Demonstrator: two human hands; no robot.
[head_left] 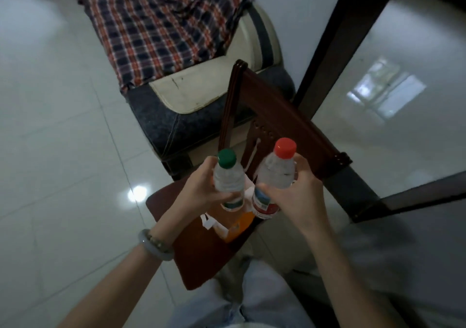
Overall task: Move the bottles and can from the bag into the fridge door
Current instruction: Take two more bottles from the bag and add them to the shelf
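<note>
My left hand (199,187) grips a clear water bottle with a green cap (228,173), held upright. My right hand (300,196) grips a clear water bottle with a red cap (276,173), also upright. Both bottles hang side by side just above an orange and white bag (233,225) that lies on the seat of a dark wooden chair (201,257). What else is in the bag is hidden. No fridge is in view.
A sofa with a plaid cloth (161,24) stands behind the chair. A dark-framed glass table (393,80) is at the right, close to the chair back (282,115). Glossy tiled floor (55,138) spreads to the left.
</note>
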